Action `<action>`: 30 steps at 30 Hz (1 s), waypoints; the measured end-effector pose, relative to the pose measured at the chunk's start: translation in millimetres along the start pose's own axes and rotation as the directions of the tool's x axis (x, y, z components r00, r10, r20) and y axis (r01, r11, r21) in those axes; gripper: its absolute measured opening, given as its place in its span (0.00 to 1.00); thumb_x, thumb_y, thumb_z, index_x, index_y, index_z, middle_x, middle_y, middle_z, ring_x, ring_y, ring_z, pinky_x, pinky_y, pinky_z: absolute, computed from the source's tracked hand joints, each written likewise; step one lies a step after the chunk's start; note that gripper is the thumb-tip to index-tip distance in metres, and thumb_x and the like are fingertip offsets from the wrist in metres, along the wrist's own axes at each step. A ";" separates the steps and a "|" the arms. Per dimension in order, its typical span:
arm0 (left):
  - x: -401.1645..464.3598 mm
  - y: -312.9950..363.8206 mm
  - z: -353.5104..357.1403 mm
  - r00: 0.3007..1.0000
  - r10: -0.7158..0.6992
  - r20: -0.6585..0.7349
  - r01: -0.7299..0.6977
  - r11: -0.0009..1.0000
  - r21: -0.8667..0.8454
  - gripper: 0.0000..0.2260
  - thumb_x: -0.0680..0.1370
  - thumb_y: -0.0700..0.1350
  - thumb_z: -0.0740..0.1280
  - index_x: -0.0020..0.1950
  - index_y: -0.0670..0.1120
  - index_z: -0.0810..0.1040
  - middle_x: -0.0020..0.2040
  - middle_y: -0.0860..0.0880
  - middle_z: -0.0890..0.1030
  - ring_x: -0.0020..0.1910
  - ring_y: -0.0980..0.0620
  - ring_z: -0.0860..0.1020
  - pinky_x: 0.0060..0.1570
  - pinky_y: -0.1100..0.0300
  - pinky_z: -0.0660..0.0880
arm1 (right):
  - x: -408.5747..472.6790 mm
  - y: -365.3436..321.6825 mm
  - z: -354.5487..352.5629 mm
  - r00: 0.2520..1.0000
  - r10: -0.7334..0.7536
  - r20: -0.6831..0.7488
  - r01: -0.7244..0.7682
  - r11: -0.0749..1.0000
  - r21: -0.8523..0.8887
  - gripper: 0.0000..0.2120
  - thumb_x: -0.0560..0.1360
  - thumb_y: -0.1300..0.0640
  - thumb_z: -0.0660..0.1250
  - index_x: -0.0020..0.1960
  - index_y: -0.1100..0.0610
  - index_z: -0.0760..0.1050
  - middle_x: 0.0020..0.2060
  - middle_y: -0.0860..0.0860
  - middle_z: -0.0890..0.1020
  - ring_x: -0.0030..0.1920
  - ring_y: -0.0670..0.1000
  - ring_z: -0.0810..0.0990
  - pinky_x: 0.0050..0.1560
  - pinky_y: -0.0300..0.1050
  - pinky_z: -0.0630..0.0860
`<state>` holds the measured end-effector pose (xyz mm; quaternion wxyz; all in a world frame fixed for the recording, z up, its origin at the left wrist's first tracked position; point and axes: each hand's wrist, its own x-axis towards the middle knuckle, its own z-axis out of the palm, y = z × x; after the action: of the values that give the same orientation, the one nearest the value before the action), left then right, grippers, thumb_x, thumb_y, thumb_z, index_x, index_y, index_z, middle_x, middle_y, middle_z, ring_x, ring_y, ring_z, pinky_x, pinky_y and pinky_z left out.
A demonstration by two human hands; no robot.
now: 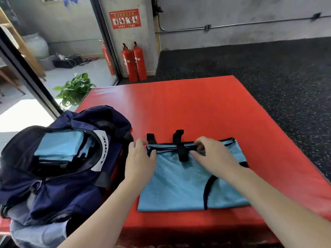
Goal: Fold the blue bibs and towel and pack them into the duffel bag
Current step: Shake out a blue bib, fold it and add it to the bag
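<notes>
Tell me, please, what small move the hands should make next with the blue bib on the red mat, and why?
Probably fold the far edge of the blue bib toward the person. The left hand and right hand both pinch that edge, the bib lies flat on the red mat, and folded blue pieces already sit in the open duffel bag.

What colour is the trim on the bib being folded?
Black trim on the light blue bib, clearest in the head view.

Bib (180, 183) looks like thin matt mesh cloth, black fabric trim. Mat (206, 108) is smooth, slightly shiny vinyl; duffel bag (59, 185) is soft matt navy fabric.
</notes>
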<state>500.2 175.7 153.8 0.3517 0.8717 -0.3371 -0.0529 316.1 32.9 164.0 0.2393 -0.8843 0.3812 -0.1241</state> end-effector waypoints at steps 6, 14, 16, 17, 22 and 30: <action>-4.4 7.4 -2.4 1.000 0.027 0.012 -0.024 0.986 -0.162 0.21 0.78 0.48 0.71 0.69 0.50 0.70 0.63 0.52 0.71 0.56 0.56 0.72 0.53 0.65 0.65 | 6.5 -28.0 15.4 0.995 0.065 0.073 -0.087 0.928 0.363 0.27 0.78 0.34 0.62 0.70 0.49 0.70 0.58 0.43 0.79 0.54 0.42 0.77 0.49 0.37 0.71; -0.6 9.0 6.8 0.985 0.166 0.041 -0.147 0.947 -0.286 0.30 0.76 0.43 0.73 0.75 0.53 0.64 0.71 0.56 0.68 0.67 0.65 0.69 0.67 0.63 0.68 | 21.4 -15.0 21.8 0.995 -0.083 0.055 0.062 0.952 0.299 0.38 0.74 0.40 0.72 0.78 0.44 0.58 0.68 0.43 0.74 0.67 0.45 0.73 0.66 0.44 0.70; 2.5 5.8 10.0 0.974 0.214 0.079 -0.197 0.963 -0.182 0.27 0.78 0.43 0.70 0.75 0.52 0.66 0.73 0.56 0.66 0.58 0.71 0.70 0.62 0.68 0.65 | 23.7 -5.3 21.7 0.994 -0.097 0.045 0.088 0.981 0.172 0.33 0.75 0.44 0.72 0.76 0.45 0.62 0.69 0.45 0.75 0.69 0.48 0.73 0.69 0.49 0.69; 5.5 4.1 11.4 0.970 0.226 0.085 -0.215 0.969 -0.121 0.23 0.79 0.43 0.68 0.73 0.51 0.68 0.72 0.56 0.67 0.53 0.70 0.73 0.60 0.66 0.66 | 25.5 -0.1 20.5 0.994 -0.107 0.030 0.105 0.992 0.068 0.28 0.76 0.45 0.70 0.74 0.46 0.66 0.67 0.45 0.77 0.68 0.49 0.74 0.68 0.52 0.69; 21.3 -7.0 21.9 0.981 0.171 0.089 -0.185 0.965 0.186 0.15 0.84 0.50 0.60 0.67 0.49 0.78 0.63 0.52 0.77 0.66 0.49 0.73 0.69 0.48 0.61 | 33.7 27.5 -0.6 0.998 -0.033 -0.052 0.016 0.955 -0.295 0.10 0.80 0.45 0.64 0.59 0.44 0.79 0.56 0.44 0.82 0.59 0.52 0.78 0.59 0.53 0.68; 29.4 -0.4 23.3 0.981 0.150 -0.124 -0.127 0.976 0.177 0.07 0.80 0.44 0.68 0.56 0.45 0.82 0.55 0.46 0.75 0.53 0.44 0.73 0.55 0.50 0.70 | 31.8 49.9 -26.1 0.995 0.067 -0.076 -0.082 0.973 -0.214 0.10 0.80 0.43 0.65 0.52 0.43 0.84 0.50 0.44 0.85 0.53 0.52 0.80 0.57 0.54 0.74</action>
<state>515.3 144.1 140.4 0.3022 0.8741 -0.3754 0.0603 296.4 -28.7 161.6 0.1328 -0.8855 0.4333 -0.1027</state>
